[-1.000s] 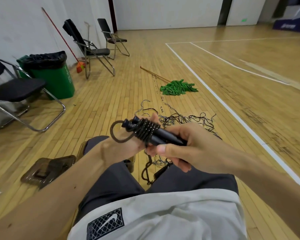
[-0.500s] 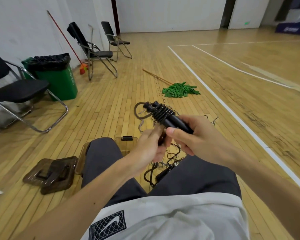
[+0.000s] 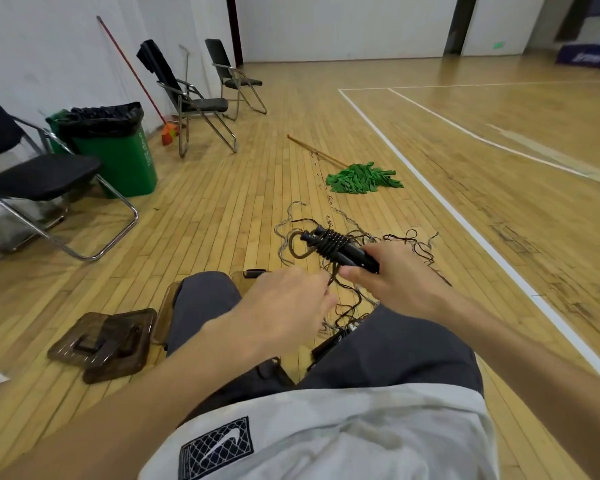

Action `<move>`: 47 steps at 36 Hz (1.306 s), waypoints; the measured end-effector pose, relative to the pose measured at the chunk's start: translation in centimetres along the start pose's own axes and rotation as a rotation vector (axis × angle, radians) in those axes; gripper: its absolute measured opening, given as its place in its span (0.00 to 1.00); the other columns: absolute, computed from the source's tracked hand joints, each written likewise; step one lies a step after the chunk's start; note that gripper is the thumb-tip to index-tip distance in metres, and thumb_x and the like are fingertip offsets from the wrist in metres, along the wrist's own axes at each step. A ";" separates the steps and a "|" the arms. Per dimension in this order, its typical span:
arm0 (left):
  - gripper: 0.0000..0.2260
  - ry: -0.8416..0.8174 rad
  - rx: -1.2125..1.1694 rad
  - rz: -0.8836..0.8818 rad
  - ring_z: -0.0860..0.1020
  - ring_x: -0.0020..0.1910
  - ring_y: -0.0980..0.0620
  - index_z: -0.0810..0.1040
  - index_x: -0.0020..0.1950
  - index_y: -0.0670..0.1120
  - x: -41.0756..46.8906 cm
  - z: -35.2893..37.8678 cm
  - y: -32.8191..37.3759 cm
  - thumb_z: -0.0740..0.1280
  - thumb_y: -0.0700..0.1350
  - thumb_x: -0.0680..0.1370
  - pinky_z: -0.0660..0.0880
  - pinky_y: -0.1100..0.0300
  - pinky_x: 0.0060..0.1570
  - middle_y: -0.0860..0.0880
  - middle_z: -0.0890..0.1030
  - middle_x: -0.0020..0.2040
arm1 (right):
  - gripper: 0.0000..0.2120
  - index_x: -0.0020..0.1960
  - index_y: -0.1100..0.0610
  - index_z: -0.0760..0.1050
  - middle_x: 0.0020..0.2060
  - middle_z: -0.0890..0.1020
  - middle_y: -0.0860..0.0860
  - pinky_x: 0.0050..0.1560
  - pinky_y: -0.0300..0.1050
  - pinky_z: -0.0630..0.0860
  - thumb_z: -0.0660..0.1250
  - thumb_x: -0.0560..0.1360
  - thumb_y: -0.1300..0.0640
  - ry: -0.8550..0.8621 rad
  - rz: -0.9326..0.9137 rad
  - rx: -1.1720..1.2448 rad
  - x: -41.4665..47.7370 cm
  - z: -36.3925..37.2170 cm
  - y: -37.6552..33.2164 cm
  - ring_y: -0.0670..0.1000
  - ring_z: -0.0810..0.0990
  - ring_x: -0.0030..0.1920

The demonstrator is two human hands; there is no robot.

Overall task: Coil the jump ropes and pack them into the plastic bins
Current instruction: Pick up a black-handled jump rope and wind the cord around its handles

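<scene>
My right hand [image 3: 392,275] grips the black handles of a jump rope [image 3: 333,245], whose cord is wound in tight turns around them with a loop sticking out at the far end. Just left and below, my left hand [image 3: 288,303] pinches the loose cord hanging from the bundle. A tangle of more ropes [image 3: 354,237] lies on the wooden floor behind my hands, and some run between my legs. A clear plastic bin [image 3: 243,275] sits behind my left knee, mostly hidden. Two brown bin lids [image 3: 108,344] lie on the floor at the left.
A green mop [image 3: 361,176] lies on the floor ahead. A green trash can [image 3: 115,147] and folding chairs [image 3: 194,102] stand along the left wall. White court lines run along the right.
My left hand has come off the wound bundle and dropped below it to the hanging cord. My right hand has lifted the bundle up and away from me.
</scene>
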State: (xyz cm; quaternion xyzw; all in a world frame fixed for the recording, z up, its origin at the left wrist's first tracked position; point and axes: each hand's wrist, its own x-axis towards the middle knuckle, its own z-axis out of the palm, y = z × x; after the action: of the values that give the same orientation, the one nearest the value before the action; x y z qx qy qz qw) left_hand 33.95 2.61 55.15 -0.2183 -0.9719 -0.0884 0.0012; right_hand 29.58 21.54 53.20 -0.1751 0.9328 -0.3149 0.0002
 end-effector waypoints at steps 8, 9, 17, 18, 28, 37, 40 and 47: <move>0.11 0.008 0.391 0.204 0.68 0.33 0.56 0.67 0.65 0.47 1.7 -3.8 -0.1 0.59 0.51 0.85 0.65 0.61 0.31 0.53 0.68 0.38 | 0.16 0.40 0.56 0.72 0.28 0.75 0.51 0.29 0.43 0.67 0.67 0.81 0.47 -0.214 0.111 -0.014 0.1 -0.9 -1.1 0.48 0.71 0.24; 0.12 0.018 0.388 0.248 0.67 0.32 0.57 0.66 0.65 0.48 1.9 -4.2 -0.1 0.60 0.51 0.85 0.63 0.61 0.30 0.53 0.67 0.37 | 0.16 0.40 0.57 0.72 0.28 0.75 0.52 0.31 0.45 0.69 0.67 0.81 0.48 -0.261 0.132 0.020 0.1 -1.0 -1.2 0.50 0.73 0.25; 0.08 -0.161 0.178 0.419 0.69 0.42 0.61 0.76 0.53 0.52 3.2 -5.6 -1.5 0.67 0.55 0.80 0.63 0.65 0.38 0.57 0.72 0.46 | 0.18 0.37 0.56 0.72 0.26 0.75 0.46 0.34 0.38 0.72 0.67 0.81 0.48 -0.482 0.108 -0.042 -1.3 -1.4 -2.7 0.47 0.75 0.26; 0.08 -0.180 0.146 0.424 0.69 0.44 0.62 0.78 0.52 0.52 3.3 -5.7 -1.6 0.68 0.55 0.79 0.64 0.65 0.39 0.57 0.72 0.48 | 0.18 0.36 0.56 0.72 0.24 0.75 0.45 0.35 0.38 0.72 0.66 0.81 0.47 -0.500 0.084 -0.065 -1.4 -1.3 -3.0 0.46 0.75 0.25; 0.05 -0.310 -0.326 0.423 0.78 0.42 0.48 0.84 0.40 0.55 4.2 -6.0 -2.2 0.76 0.54 0.72 0.75 0.44 0.46 0.49 0.82 0.40 | 0.20 0.34 0.56 0.72 0.23 0.76 0.49 0.34 0.40 0.72 0.68 0.80 0.47 -0.552 -0.042 -0.118 -2.9 -2.9 -5.0 0.46 0.73 0.24; 0.02 -0.484 -0.848 0.396 0.75 0.32 0.49 0.86 0.43 0.47 4.0 -4.4 -3.7 0.77 0.43 0.73 0.72 0.58 0.32 0.43 0.81 0.35 | 0.17 0.39 0.59 0.74 0.23 0.75 0.48 0.31 0.35 0.68 0.70 0.78 0.47 -0.555 -0.131 -0.082 -4.0 -3.6 -5.5 0.44 0.72 0.24; 0.06 -0.504 -1.046 0.378 0.75 0.30 0.55 0.84 0.42 0.46 3.7 -3.5 -3.8 0.77 0.47 0.71 0.72 0.65 0.31 0.50 0.81 0.33 | 0.16 0.40 0.58 0.75 0.23 0.75 0.48 0.30 0.35 0.68 0.72 0.77 0.47 -0.544 -0.142 -0.030 -4.2 -3.7 -5.6 0.44 0.72 0.24; 0.11 -0.503 -1.335 0.364 0.78 0.32 0.58 0.82 0.41 0.49 3.2 -1.6 -3.7 0.76 0.56 0.71 0.75 0.67 0.34 0.54 0.80 0.35 | 0.12 0.39 0.48 0.73 0.24 0.75 0.49 0.32 0.34 0.69 0.71 0.79 0.54 -0.562 -0.221 0.190 -4.7 -4.2 -5.8 0.47 0.72 0.25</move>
State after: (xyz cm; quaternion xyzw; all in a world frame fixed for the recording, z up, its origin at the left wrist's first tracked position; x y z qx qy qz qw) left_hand 29.40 0.46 56.19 -0.3439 -0.6305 -0.6070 -0.3401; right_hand 35.42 21.24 59.48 -0.3545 0.8381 -0.3380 0.2400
